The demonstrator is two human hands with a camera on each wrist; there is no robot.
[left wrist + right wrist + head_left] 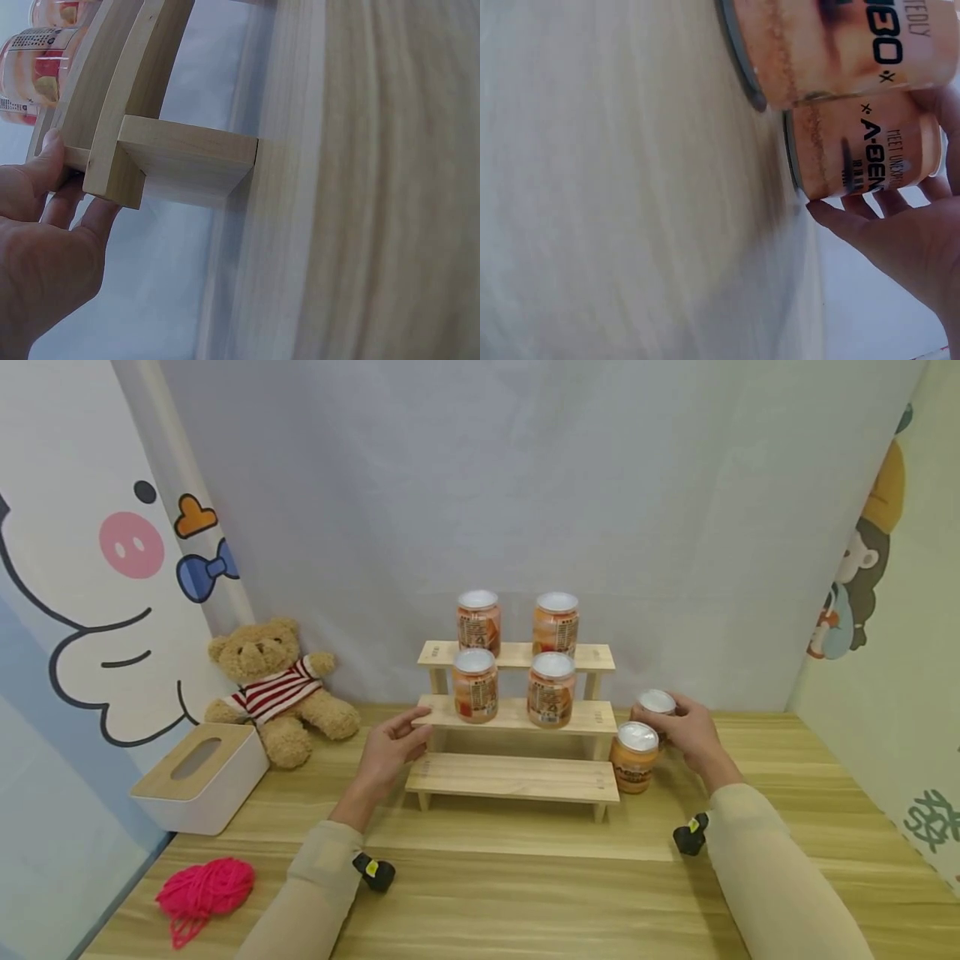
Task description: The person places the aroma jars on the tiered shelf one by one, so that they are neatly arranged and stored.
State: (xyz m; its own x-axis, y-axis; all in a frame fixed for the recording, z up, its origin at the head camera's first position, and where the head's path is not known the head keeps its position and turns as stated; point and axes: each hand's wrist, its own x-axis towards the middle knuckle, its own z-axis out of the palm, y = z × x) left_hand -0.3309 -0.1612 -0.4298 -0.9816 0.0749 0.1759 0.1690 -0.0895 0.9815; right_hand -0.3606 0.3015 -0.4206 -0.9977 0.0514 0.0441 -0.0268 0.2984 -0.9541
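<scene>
A three-tier wooden display rack [517, 777] stands in the middle of the table. My left hand [392, 745] holds the left end of its middle tier, thumb and fingers about the wood [112, 161]. On the right, my right hand [693, 735] grips the rear jar of orange canned fruit [656, 702], fingers curled round its side [866, 146]. Just in front, another fruit jar [636, 760] stands beside the rack's lowest tier. Two jars sit on the top tier, including one at left [478, 622]; two more, including one at right [551, 693], stand on the middle tier.
At the left a teddy bear [273, 681] in a striped shirt sits behind a white tissue box [202, 785] with a wooden lid. Pink yarn [206, 893] lies near the front left. A grey curtain [525, 485] hangs behind the table [525, 893].
</scene>
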